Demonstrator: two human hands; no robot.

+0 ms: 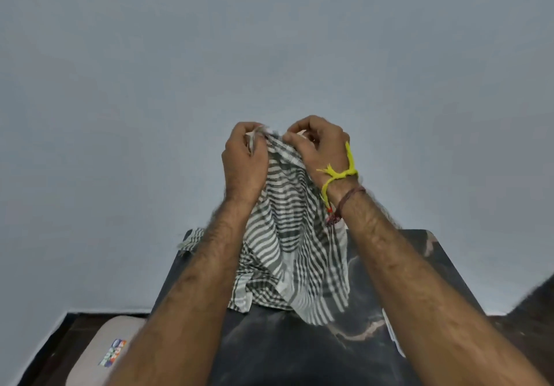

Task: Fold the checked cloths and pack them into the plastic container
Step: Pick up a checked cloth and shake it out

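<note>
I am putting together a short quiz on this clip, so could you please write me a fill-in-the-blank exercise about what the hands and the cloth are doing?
1. Both hands, the left hand and the right hand, pinch the top edge of the grey-and-white checked cloth, holding it ____ the table.
2. The cloth's lower end rests on the ____ marble-patterned tabletop.
3. A ____ thread is tied around the right wrist.
4. The wall behind the table is plain pale ____.

Missing words: above; dark; yellow; blue-grey
</note>
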